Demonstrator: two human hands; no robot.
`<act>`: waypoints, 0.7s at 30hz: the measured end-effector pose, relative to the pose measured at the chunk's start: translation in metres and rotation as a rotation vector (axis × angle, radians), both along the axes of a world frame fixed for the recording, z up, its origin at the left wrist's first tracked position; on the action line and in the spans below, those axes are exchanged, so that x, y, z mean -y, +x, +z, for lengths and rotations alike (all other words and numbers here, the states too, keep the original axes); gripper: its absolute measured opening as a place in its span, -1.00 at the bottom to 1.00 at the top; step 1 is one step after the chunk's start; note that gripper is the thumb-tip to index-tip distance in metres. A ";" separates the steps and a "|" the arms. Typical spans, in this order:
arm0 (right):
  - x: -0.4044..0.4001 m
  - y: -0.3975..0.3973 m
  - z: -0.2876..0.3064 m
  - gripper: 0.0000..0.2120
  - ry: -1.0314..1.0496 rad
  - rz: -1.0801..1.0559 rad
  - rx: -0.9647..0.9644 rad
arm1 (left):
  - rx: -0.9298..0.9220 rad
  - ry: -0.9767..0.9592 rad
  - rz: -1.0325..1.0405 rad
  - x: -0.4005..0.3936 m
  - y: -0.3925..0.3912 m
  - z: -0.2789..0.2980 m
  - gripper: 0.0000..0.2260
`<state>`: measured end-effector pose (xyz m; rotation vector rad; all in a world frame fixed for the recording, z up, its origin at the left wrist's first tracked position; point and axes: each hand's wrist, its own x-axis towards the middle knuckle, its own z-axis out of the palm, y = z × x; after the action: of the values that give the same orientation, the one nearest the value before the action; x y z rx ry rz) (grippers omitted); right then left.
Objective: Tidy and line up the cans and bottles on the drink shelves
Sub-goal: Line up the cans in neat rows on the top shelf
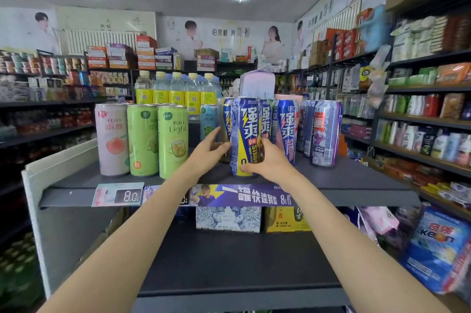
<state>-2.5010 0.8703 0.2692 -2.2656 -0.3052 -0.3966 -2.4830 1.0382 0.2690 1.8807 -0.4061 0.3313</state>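
Note:
A tall blue and yellow can [243,134] stands at the front middle of the dark top shelf [344,180]. My right hand [267,159] grips its lower right side, thumb across the base. My left hand [210,149] rests against its left side with fingers fairly straight, also touching a second yellow can [224,119] behind. More blue cans [286,126] and purple cans [325,131] stand to the right. A pink can [112,138] and two green cans [158,139] line the left.
Yellow-labelled water bottles [175,91] stand at the back of the shelf, with a small teal can [208,121] before them. Boxed packs [228,218] sit on the lower shelf. Stocked aisles run along both sides; a blue bag [438,249] leans at lower right.

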 end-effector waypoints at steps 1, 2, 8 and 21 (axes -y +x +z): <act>-0.002 0.000 0.000 -0.41 -0.008 -0.019 0.015 | 0.021 0.000 -0.017 0.001 -0.002 -0.001 -0.48; -0.007 0.001 0.001 -0.40 -0.023 -0.053 0.039 | 0.040 0.012 -0.028 0.002 -0.003 -0.002 -0.48; -0.043 0.015 -0.005 -0.38 0.022 -0.190 0.132 | 0.072 0.163 0.027 0.001 0.006 -0.002 -0.34; -0.042 0.014 -0.004 -0.46 -0.098 -0.267 0.153 | -0.021 0.151 0.071 -0.002 0.015 -0.009 -0.39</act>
<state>-2.4869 0.9126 0.2649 -2.3843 -0.1005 -0.7096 -2.4680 1.0402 0.2597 2.0477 -0.3593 0.3360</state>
